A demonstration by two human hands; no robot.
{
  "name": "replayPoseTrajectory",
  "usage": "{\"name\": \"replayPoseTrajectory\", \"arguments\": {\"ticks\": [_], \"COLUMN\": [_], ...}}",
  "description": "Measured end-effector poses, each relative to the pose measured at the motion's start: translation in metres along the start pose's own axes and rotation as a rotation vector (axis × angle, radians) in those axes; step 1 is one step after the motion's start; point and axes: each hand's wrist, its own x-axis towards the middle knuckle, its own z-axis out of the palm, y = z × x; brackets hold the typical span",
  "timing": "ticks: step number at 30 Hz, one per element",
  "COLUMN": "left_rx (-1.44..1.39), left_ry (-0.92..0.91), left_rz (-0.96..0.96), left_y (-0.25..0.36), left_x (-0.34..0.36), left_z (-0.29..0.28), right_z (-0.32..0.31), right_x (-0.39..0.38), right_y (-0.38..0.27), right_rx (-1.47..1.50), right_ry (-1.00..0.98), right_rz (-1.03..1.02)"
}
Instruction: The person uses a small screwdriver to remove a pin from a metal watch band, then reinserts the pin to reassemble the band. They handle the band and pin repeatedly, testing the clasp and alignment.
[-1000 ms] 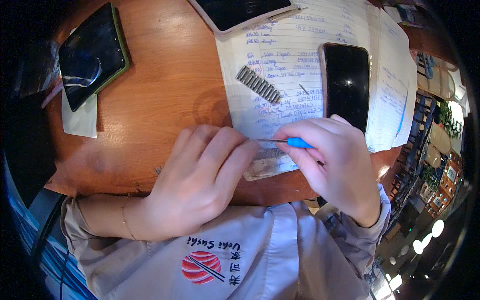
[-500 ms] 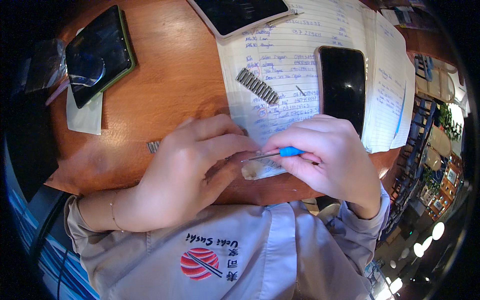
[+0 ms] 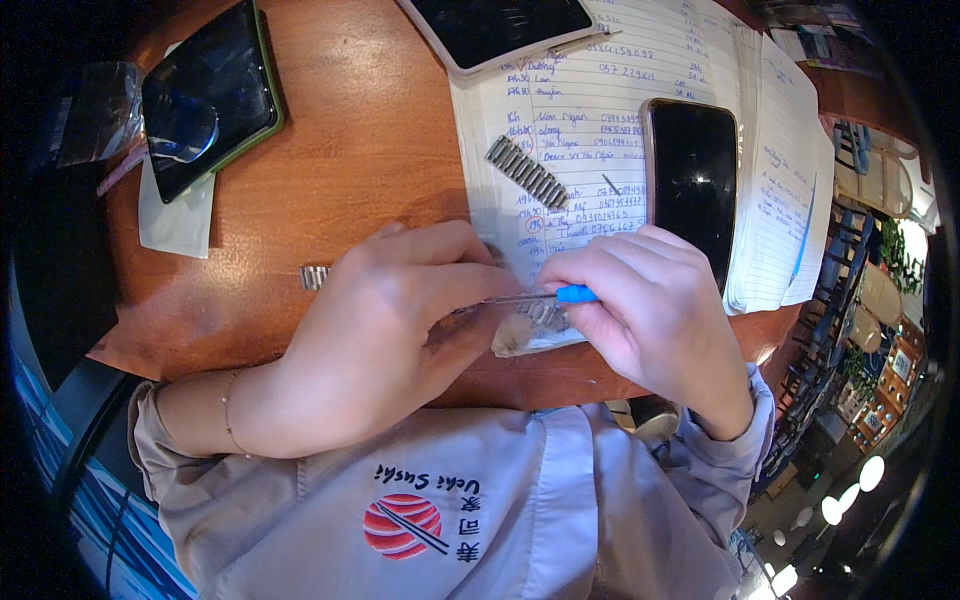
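Observation:
In my right hand (image 3: 660,325) is a slim screwdriver with a blue end (image 3: 576,294), gripped by thumb and fingers, its metal shaft pointing left. The shaft's tip meets the fingertips of my left hand (image 3: 375,325), which are closed around something they hide. Below both hands, a crumpled see-through piece (image 3: 515,338) lies by the table edge. Beyond them on the open notebook (image 3: 560,110) rests a ribbed metal strip (image 3: 527,171), like linked watch-band segments. A thin dark pin (image 3: 611,185) lies to its right. A shorter ribbed metal piece (image 3: 314,277) sits left of my left hand.
A dark-screened phone (image 3: 690,190) lies on the notebook's right side. A larger dark-screened device (image 3: 505,30) is at the far edge. To the left, a green-edged device (image 3: 215,105) lies over a white sheet (image 3: 175,220) on the wooden table (image 3: 340,110).
The screwdriver has become more level, its tip now at my left fingertips rather than below them. The view has shifted slightly, so the table things sit a little farther right.

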Motion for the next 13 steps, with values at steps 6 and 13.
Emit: {"name": "replayPoseTrajectory", "arguments": {"ticks": [6, 13], "left_rx": [0.003, 0.102], "left_ry": [0.034, 0.046], "left_rz": [0.005, -0.039], "left_y": [0.0, 0.006], "left_x": [0.0, 0.004], "left_z": [0.004, 0.011], "right_z": [0.001, -0.007], "right_x": [0.0, -0.007], "right_y": [0.002, 0.006], "right_rx": [-0.061, -0.196], "right_ry": [0.118, 0.096], "right_rz": [0.058, 0.214]}}
